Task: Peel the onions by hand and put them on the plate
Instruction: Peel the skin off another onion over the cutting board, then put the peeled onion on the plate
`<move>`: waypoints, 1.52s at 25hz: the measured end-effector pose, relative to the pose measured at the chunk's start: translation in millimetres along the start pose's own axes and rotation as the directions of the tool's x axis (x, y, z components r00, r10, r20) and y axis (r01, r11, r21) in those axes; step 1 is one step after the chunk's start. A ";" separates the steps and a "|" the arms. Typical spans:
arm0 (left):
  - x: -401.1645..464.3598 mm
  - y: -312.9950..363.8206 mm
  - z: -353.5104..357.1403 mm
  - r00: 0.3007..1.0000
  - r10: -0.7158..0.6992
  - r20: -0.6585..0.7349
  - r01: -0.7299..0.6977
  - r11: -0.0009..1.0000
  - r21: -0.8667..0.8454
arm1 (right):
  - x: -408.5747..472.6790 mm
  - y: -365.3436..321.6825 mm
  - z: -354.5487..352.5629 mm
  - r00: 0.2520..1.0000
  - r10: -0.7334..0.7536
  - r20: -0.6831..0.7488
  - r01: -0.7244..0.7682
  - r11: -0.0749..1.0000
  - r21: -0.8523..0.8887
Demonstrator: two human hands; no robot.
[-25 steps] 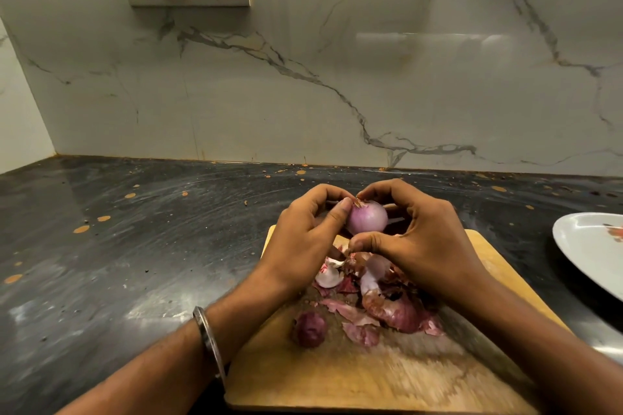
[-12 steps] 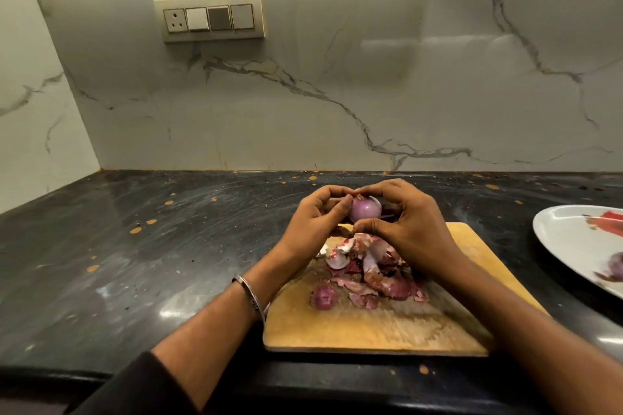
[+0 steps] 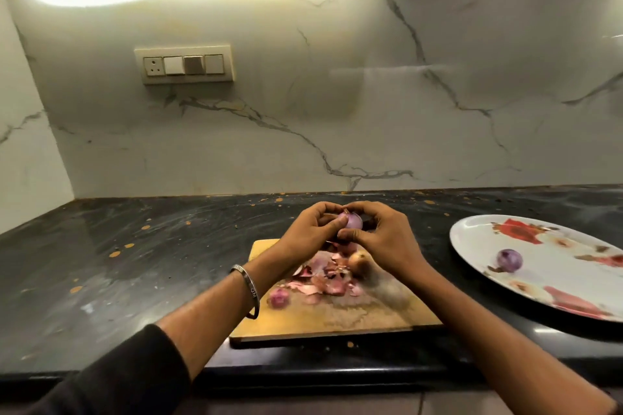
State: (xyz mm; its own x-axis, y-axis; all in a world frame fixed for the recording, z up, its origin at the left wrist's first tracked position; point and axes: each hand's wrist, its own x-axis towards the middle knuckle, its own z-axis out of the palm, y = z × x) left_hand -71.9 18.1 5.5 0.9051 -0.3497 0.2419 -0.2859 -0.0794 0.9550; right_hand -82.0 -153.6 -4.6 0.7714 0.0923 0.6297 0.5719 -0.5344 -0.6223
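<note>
The person's left arm wears a dark, nearly black long sleeve (image 3: 111, 377) pushed up well short of the wrist, so the forearm below it is bare. Around the left wrist sits 1 thin silver-coloured metal bangle (image 3: 249, 291), flat-banded, with small engraved markings on its outer face that are too small to read. The right forearm shows no sleeve or jewellery in view, and both the left hand (image 3: 308, 229) and the right hand (image 3: 387, 239) are bare, with no rings or gloves on the fingers (image 3: 341, 221).
</note>
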 end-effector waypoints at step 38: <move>67.0 16.4 188.7 0.977 0.203 0.072 -0.213 0.862 0.459 | -72.3 58.8 -174.9 0.954 0.263 -0.144 -0.299 0.875 -0.381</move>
State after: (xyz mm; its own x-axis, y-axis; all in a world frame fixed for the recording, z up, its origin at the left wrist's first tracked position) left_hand -75.4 -182.8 4.9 0.8032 -0.4244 0.4180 -0.5840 -0.4226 0.6931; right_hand -152.9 -338.6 -5.4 0.8462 -0.1735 0.5038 0.1636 -0.8153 -0.5555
